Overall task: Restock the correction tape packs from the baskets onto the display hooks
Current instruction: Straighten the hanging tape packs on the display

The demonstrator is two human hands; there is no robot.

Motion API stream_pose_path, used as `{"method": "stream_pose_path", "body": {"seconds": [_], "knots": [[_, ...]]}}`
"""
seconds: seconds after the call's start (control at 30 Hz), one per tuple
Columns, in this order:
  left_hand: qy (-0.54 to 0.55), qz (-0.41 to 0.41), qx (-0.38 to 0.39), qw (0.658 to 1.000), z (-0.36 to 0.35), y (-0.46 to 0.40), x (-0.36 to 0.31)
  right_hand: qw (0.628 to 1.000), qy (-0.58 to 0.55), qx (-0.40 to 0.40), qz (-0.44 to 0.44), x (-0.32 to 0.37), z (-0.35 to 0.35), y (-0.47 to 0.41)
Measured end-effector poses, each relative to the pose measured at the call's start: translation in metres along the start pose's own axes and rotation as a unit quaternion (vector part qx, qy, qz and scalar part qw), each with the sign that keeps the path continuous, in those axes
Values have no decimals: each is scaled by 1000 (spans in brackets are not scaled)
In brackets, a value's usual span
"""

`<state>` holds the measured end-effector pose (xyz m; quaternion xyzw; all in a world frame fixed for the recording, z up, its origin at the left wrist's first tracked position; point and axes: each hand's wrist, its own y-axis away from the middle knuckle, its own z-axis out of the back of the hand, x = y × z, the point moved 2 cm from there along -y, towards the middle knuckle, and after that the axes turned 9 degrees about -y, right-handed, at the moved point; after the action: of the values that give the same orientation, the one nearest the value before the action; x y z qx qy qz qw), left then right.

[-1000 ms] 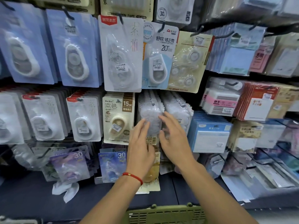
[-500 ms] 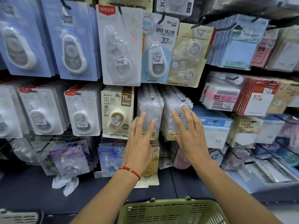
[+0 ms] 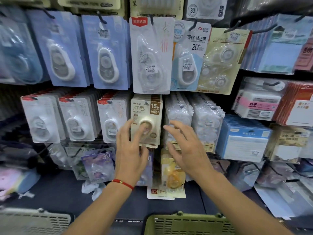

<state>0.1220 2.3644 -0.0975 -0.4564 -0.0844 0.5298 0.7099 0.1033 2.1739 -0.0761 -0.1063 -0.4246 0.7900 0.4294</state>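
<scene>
We have both hands up at the display. Our left hand (image 3: 131, 154) spreads its fingers (image 3: 138, 132) wide and straight over the cream 15M pack (image 3: 147, 121), apparently pressing the row flat on its hook. Our right hand (image 3: 187, 150) hovers with fingers (image 3: 177, 131) loosely spread, holding nothing, just before the clear packs (image 3: 180, 116) beside them. The green basket (image 3: 188, 223) sits well below our fingers, its contents out of view.

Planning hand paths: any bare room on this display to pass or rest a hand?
Bare dark shelf below the purple 30 pack, left of the left hand. Narrow strip between shelf packs and green basket. Hook rows around the beige 15M pack are packed edge to edge.
</scene>
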Motion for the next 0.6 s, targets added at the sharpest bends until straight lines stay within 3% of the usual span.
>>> {"method": "stream_pose_path", "body": {"seconds": [0.1,0.23,0.4,0.6], "knots": [[100,38,48,993,2,-17,7,993,-48,40,-98,21,-28,-25],[156,100,34,982,-8,-31,7,982,-35,18,-185,36,-51,-43],[170,105,52,978,-22,-30,14,979,33,-9,-200,46,-55,-44],[174,62,54,981,-24,-23,33,972,179,-3,-155,37,-55,-38]]}}
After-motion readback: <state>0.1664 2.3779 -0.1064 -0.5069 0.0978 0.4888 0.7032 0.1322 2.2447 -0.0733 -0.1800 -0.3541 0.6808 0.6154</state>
